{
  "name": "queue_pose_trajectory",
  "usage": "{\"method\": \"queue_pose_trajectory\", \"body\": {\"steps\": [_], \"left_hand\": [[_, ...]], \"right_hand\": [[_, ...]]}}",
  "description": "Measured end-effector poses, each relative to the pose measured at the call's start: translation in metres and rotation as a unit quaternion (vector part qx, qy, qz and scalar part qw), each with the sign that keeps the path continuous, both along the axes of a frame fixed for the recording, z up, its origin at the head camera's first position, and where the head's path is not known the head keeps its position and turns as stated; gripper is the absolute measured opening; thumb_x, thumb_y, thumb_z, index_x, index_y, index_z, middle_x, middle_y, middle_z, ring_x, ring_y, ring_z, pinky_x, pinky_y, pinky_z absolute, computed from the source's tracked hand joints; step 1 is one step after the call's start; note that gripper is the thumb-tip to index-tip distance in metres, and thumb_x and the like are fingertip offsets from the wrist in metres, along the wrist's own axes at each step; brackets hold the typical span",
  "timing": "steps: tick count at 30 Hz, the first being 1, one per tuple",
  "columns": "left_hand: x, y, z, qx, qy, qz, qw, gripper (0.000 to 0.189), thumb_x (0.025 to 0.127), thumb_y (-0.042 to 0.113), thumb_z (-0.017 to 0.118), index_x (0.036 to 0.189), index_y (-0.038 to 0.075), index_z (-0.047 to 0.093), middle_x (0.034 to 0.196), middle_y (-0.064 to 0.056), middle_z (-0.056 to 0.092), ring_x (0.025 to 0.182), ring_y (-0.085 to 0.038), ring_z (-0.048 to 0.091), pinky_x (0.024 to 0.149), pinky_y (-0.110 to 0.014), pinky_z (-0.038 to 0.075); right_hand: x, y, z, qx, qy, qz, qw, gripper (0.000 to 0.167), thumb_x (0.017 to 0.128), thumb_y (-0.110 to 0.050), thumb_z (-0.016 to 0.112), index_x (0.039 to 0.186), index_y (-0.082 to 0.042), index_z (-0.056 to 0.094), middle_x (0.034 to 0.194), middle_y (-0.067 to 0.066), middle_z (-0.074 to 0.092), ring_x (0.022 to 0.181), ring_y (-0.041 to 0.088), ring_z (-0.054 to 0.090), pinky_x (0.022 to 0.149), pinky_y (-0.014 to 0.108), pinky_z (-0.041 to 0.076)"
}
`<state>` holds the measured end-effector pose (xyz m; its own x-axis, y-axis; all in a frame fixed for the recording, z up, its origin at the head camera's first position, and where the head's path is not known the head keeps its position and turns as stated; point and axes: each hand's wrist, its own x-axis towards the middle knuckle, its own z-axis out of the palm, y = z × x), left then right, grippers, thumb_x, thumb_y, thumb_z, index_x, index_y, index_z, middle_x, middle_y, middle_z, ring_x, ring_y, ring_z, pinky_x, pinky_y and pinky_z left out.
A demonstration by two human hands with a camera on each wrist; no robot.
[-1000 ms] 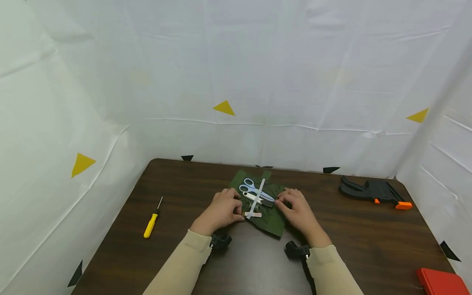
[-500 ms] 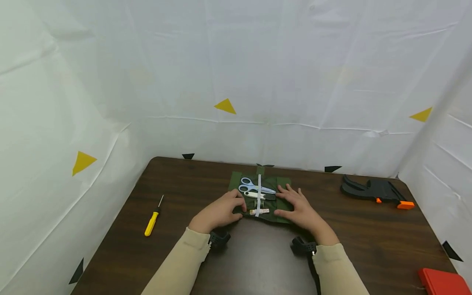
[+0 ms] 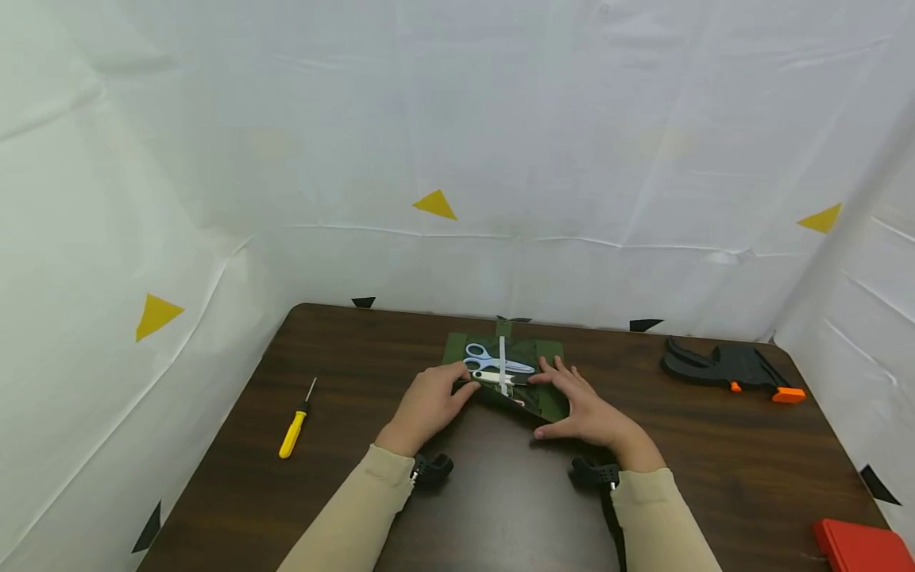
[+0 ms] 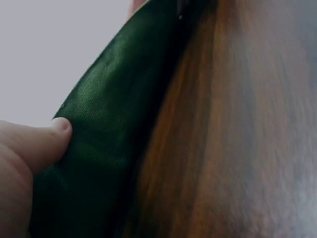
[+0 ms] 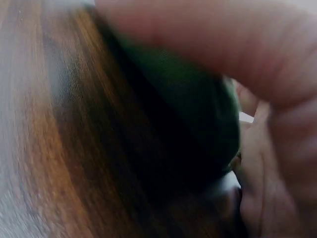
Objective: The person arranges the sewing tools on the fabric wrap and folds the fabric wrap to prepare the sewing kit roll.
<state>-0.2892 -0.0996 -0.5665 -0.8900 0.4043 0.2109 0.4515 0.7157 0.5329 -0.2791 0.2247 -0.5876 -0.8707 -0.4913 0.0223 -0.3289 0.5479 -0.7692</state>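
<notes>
A green cloth pouch (image 3: 550, 350) lies spread at the back middle of the table. Blue-handled scissors (image 3: 520, 368) and a small white tool with a dark end (image 3: 493, 377) sit on it under a white strap (image 3: 502, 349). With thumb and fingers my left hand (image 3: 427, 403) pinches the pouch's near left edge and holds it raised; the left wrist view shows the thumb on the green fabric (image 4: 109, 99). My right hand (image 3: 596, 417) has its fingers spread over the pouch's right side, thumb apart from them. The raised near edge partly hides a smaller item.
A yellow-handled screwdriver (image 3: 293, 431) lies to the left on the brown table (image 3: 500, 508). At the right back is a black clamp (image 3: 736, 369) with orange parts. A red case (image 3: 861, 546) stands at the near right. White sheeting (image 3: 572, 159) encloses the back and sides.
The pouch has turned from a slanted to a straighter position. Its near left edge has since risen in my left hand. My right hand has shifted slightly right and spread its fingers.
</notes>
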Motion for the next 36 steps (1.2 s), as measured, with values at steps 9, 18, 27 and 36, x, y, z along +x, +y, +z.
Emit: {"method": "queue_pose_trajectory", "body": {"steps": [9, 18, 27, 36], "left_hand": [[-0.008, -0.019, -0.012, 0.011, -0.065, -0.060, 0.9960, 0.045, 0.094, 0.024, 0.089, 0.132, 0.021, 0.064, 0.140, -0.002, 0.061, 0.137, -0.022, 0.057, 0.116, -0.046, 0.053], [-0.008, -0.020, -0.019, 0.023, -0.088, -0.064, 0.9938, 0.055, 0.100, 0.014, 0.081, 0.150, 0.012, 0.058, 0.171, -0.014, 0.045, 0.166, -0.036, 0.033, 0.131, -0.055, 0.037], [-0.016, -0.025, -0.022, 0.065, -0.135, -0.062, 0.9868, 0.039, 0.101, 0.004, 0.076, 0.137, 0.017, 0.066, 0.172, -0.004, 0.047, 0.167, -0.028, 0.033, 0.127, -0.053, 0.043], [-0.018, -0.029, -0.021, 0.092, -0.112, -0.027, 0.9890, 0.039, 0.111, 0.029, 0.067, 0.149, 0.023, 0.068, 0.158, -0.004, 0.063, 0.151, -0.029, 0.057, 0.122, -0.055, 0.048]], "right_hand": [[0.001, -0.006, -0.004, -0.037, 0.012, -0.038, 0.9985, 0.022, 0.109, -0.009, 0.066, 0.129, -0.013, 0.070, 0.178, 0.017, 0.033, 0.169, 0.048, 0.011, 0.133, 0.074, 0.008], [0.003, -0.008, -0.003, -0.032, -0.005, -0.107, 0.9938, 0.052, 0.112, -0.034, 0.064, 0.162, -0.022, 0.055, 0.176, 0.013, 0.039, 0.167, 0.053, 0.016, 0.130, 0.075, 0.020], [-0.004, -0.004, -0.008, -0.045, 0.055, -0.065, 0.9954, 0.027, 0.096, -0.005, 0.083, 0.117, -0.017, 0.072, 0.163, 0.008, 0.058, 0.162, 0.040, 0.040, 0.127, 0.065, 0.037], [-0.002, -0.004, -0.005, -0.036, 0.058, -0.153, 0.9859, 0.042, 0.106, -0.024, 0.075, 0.145, -0.013, 0.071, 0.149, 0.014, 0.070, 0.144, 0.040, 0.061, 0.118, 0.064, 0.049]]}}
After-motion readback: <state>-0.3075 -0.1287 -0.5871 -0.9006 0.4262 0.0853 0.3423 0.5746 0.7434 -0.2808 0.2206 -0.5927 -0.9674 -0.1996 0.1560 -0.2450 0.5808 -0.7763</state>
